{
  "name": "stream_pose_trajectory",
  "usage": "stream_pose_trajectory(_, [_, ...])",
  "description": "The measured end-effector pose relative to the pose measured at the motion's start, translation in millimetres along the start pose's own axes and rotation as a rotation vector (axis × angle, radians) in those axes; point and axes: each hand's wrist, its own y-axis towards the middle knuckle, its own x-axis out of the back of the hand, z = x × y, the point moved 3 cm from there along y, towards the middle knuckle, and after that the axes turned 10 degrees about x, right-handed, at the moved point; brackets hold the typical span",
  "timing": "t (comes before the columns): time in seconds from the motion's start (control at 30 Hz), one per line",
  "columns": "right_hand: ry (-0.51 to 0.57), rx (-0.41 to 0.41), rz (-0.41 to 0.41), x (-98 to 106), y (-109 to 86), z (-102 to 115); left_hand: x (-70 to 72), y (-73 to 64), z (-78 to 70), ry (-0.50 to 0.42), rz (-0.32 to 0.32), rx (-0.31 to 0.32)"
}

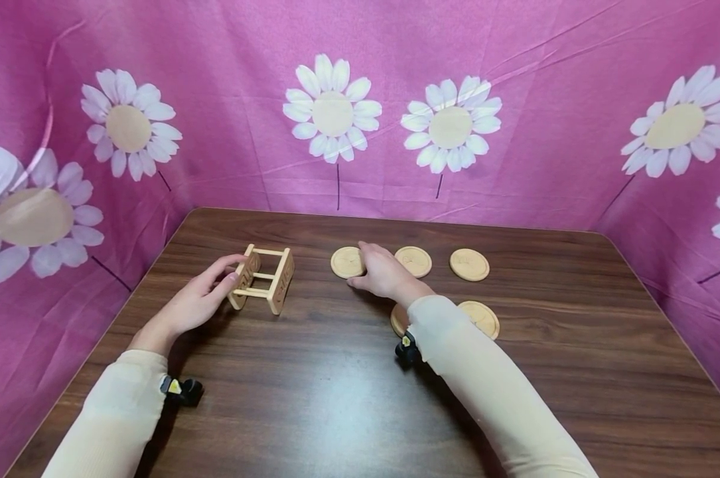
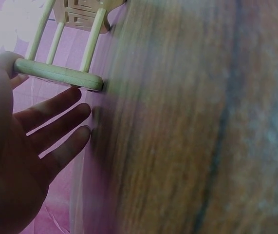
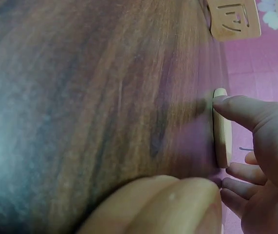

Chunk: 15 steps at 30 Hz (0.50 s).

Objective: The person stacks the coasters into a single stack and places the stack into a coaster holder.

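My left hand (image 1: 195,302) is at a pale wooden coaster holder (image 1: 283,282), two carved side panels joined by thin rods. Its thumb and forefinger pinch the left panel, while the other fingers (image 2: 63,148) stretch out below it in the left wrist view. Farther right, my right hand (image 1: 386,272) reaches over a round wooden coaster (image 1: 344,263) lying on the table. In the right wrist view the thumb (image 3: 238,108) touches one edge of that coaster (image 3: 221,136), with fingertips at the opposite edge.
More round coasters lie to the right: one behind the right hand (image 1: 415,261), one farther right (image 1: 470,264), and nearer ones (image 1: 484,318) partly hidden by the right sleeve. The dark wooden table (image 1: 312,398) ends at a pink flowered cloth (image 1: 228,133).
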Motion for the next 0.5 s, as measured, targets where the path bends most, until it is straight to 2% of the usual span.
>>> stream_pose_trajectory(0.5, [-0.061,0.009,-0.004,-1.5,7.3,2.9,-0.5,0.3,2.2,-0.014,-0.004,-0.008])
